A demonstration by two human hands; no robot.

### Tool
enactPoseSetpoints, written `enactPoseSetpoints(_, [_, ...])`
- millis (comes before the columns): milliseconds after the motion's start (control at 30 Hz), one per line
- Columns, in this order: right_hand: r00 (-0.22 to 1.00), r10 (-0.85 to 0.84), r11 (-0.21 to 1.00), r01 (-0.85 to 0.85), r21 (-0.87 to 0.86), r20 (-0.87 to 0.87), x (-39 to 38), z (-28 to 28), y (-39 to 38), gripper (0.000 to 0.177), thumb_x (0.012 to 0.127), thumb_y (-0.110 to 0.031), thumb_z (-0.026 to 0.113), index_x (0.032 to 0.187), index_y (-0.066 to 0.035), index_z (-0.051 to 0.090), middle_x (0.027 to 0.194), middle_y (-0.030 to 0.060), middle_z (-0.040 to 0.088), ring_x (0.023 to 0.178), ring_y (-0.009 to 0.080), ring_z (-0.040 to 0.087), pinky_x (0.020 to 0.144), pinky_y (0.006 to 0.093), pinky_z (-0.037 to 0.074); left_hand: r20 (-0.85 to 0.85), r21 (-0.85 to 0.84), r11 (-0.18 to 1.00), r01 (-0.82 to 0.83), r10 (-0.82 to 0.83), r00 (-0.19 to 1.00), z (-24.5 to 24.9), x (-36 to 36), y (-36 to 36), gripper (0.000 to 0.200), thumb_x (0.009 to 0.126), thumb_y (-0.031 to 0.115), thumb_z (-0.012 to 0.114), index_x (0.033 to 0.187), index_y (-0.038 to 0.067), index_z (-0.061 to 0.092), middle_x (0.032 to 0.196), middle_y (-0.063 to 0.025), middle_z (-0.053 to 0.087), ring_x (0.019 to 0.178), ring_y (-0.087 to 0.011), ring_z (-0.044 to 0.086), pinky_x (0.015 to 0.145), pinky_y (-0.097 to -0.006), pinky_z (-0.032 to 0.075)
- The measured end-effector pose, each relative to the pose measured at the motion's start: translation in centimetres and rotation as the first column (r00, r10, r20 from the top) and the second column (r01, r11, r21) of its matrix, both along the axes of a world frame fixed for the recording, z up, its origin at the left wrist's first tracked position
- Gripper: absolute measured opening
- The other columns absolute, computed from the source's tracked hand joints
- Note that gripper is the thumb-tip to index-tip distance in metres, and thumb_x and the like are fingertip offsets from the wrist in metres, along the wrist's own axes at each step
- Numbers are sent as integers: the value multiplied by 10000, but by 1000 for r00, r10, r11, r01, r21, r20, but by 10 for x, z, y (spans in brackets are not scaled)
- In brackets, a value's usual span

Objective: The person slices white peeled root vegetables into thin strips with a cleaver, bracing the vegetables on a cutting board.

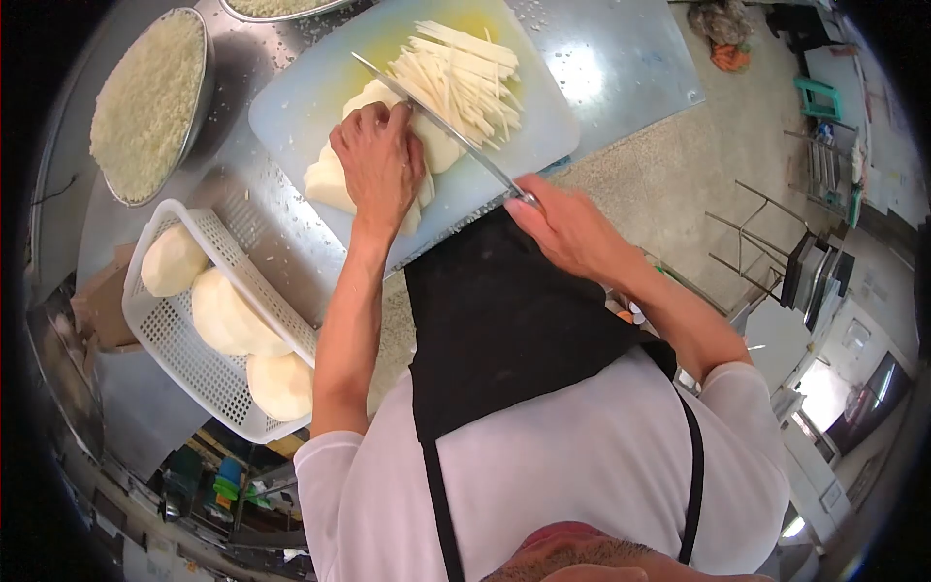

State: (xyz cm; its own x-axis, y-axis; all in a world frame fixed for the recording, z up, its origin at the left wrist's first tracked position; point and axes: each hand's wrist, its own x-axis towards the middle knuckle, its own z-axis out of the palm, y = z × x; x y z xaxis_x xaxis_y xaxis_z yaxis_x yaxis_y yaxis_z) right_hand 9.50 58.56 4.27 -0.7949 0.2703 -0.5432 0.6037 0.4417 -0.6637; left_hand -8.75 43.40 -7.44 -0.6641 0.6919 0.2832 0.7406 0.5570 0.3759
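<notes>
A knife [446, 128] is held in my right hand [567, 228], its fingers closed round the handle at the board's near edge. The blade points up and left across the cutting board [543, 107]. My left hand [380, 165] presses with bent fingers on pale sliced vegetable [330, 179], left of the blade. More pale slices lie under and beside that hand, partly hidden by it. Thin cut strips [465, 78] are heaped on the board on the other side of the blade.
A white plastic basket [179, 335] with several peeled pale vegetables [228, 310] is at the left. Above it stands a metal bowl of chopped white bits [150, 107]. Metal racks and a green stool [819, 97] are at the right.
</notes>
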Motion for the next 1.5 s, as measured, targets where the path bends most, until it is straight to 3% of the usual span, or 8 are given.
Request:
enactPoseSetpoints(67, [969,92,988,-60,144,-231,-13,-46,-1,299,1027,-304,590,1096,-13,598,871,309,669,864,524,639,739,576,486,0,19,1000,10,-10,1000,1,6,-3,326,809,136,677,1134,117,659,1079,-105,589,1102,-321,524,996,-480,352])
enactPoseSetpoints(167, [973,85,990,-59,125,-214,-36,-77,-3,300,1023,-308,595,1059,-10,591,870,306,669,858,524,636,745,586,485,64,-52,999,1,3,998,9,1,1,295,848,117,652,1142,88,639,1156,-141,613,1133,-349,535,1011,-487,365])
enactPoseSetpoints(367, [994,-15,999,9,-54,-112,-18,-5,-5,328,1020,-319,597,1061,6,603,847,292,668,842,527,629,728,578,480,63,48,999,-26,23,998,0,2,-2,320,794,118,676,1113,108,650,1119,-106,604,1140,-332,528,1021,-480,351])
enactPoseSetpoints(500, [954,82,992,-50,118,-287,-33,-69,-1,338,1032,-273,578,1196,21,608,849,271,669,806,502,622,707,492,492,83,37,999,-18,15,996,3,2,-3,332,791,110,674,1123,104,659,1123,-99,612,1148,-329,531,1027,-475,352])
enactPoseSetpoints(967, [988,32,998,-41,-57,-151,-38,-11,-2,324,1029,-300,584,1106,15,596,853,308,673,837,540,634,741,584,491,110,42,999,-24,19,994,6,-1,-1,295,840,147,668,1123,67,646,1172,-128,626,1143,-337,544,1013,-462,370])
enactPoseSetpoints(1167, [974,97,995,-92,34,-207,-43,-75,-1,394,1036,-288,574,1239,48,601,929,286,691,898,501,657,786,518,503,111,36,999,-24,20,994,4,-3,-3,323,837,147,670,1148,65,648,1178,-120,630,1138,-331,549,1019,-462,373])
enactPoseSetpoints(1267, [990,74,995,-81,-50,-116,-39,-19,-1,409,1033,-295,580,1260,45,597,930,301,684,916,505,654,807,519,502,100,66,997,-28,21,995,4,-3,0,314,835,145,672,1138,63,646,1164,-121,635,1122,-333,556,1021,-464,373])
enactPoseSetpoints(1500, [971,69,997,-74,-14,-227,-40,-82,0,421,1030,-321,583,1239,44,608,932,298,686,912,499,657,801,499,508,86,126,991,-35,24,996,0,-7,0,260,799,115,679,1054,68,670,1074,-105,637,1108,-327,561,1001,-468,376])
